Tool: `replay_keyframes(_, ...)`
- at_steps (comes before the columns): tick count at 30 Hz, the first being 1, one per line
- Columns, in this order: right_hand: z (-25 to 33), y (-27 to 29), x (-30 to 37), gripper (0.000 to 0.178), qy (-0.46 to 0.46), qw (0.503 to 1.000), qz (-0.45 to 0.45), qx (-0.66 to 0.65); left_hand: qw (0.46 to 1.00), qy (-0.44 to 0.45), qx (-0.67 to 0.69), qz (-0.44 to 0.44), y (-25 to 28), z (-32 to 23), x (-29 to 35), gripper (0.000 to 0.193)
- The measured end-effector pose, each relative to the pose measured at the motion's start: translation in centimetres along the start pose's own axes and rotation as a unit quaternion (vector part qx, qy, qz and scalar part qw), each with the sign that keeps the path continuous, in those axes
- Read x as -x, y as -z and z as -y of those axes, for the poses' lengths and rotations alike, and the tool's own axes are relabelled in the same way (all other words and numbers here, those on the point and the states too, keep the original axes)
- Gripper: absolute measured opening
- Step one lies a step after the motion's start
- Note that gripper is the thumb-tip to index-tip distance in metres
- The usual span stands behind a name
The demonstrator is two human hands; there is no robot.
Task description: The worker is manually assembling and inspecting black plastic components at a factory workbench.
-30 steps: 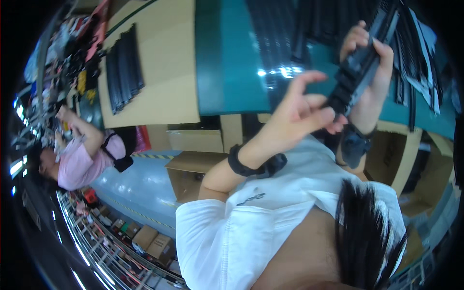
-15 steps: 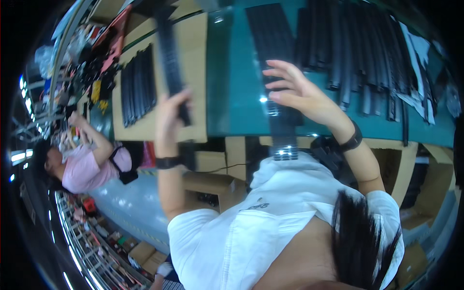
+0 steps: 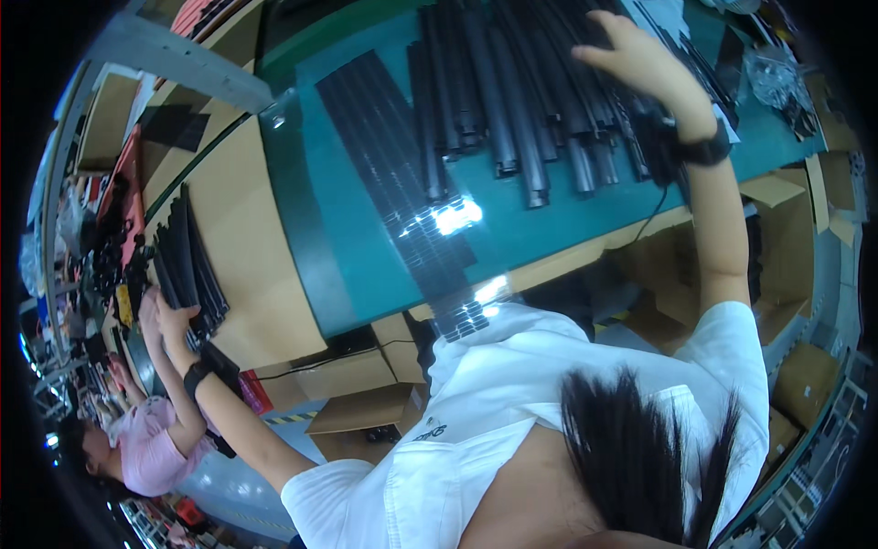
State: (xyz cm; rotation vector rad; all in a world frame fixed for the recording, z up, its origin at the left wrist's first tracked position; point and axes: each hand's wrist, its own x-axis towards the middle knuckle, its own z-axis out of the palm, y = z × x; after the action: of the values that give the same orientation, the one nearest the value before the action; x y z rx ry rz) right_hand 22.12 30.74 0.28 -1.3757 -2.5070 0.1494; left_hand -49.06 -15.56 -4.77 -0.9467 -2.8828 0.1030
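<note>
My left hand (image 3: pixel 176 328) is stretched far out to the left, at the near end of a pile of long black strips (image 3: pixel 189 265) on a cardboard sheet. Its thumb stands apart from the fingers, and I see nothing held in it. Over the far right part of a heap of long black tubes (image 3: pixel 498 101), my right hand (image 3: pixel 640 57) reaches out with thumb and finger spread, holding nothing. Between the two hands lie flat black strips (image 3: pixel 370 137) side by side on the green table; their shiny near end hangs past the table edge against my shirt.
A co-worker in a pink shirt (image 3: pixel 165 448) sits at the left, one hand (image 3: pixel 149 316) right beside mine. A grey metal post (image 3: pixel 183 64) rises at the back left. Open cardboard boxes (image 3: pixel 366 421) stand under the table. A clear plastic bag (image 3: pixel 773 78) lies at the far right.
My left hand has moved left to the pile; the black strip it carried is no longer in it. My right hand has gone from the flat strips to above the tubes. The view has turned.
</note>
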Motion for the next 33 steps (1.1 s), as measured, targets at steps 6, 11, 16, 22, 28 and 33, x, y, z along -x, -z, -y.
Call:
replay_keyframes(6, -0.5, -3.9, -1.3, 0.117, -0.072, 0.975, 0.135, 0.16, 0.978, -0.179, 0.072, -0.072, 4.2, -14.1, 4.5, 0.091)
replay_keyframes(11, -0.6, -7.5, -2.2, 0.108, -0.08, 0.993, 0.082, -0.019, 0.925, -0.335, 0.156, -0.084, 7.1, -27.7, 11.6, 0.069)
replay_keyframes(16, 1.3, -5.5, -1.1, 0.049, -0.152, 0.836, 0.102, -0.517, 0.849, -0.403, 0.338, 0.051, 9.1, -37.9, 18.1, 0.066)
replay_keyframes(22, 1.6, -5.7, 1.9, 0.013, -0.265, 0.695, 0.116, -0.658, 0.769, -0.455, 0.434, 0.12, 9.1, -43.9, 21.9, 0.054)
replay_keyframes(28, 5.5, -5.3, 6.0, 0.022, -0.232, 0.64, 0.042, -0.731, 0.688, -0.368, 0.571, 0.255, 9.1, -46.6, 23.5, 0.067)
replay_keyframes(33, 8.1, -5.6, 6.8, 0.041, -0.181, 0.642, 0.066, -0.742, 0.688, -0.463, 0.538, 0.15, 8.1, -51.1, 24.3, 0.101)
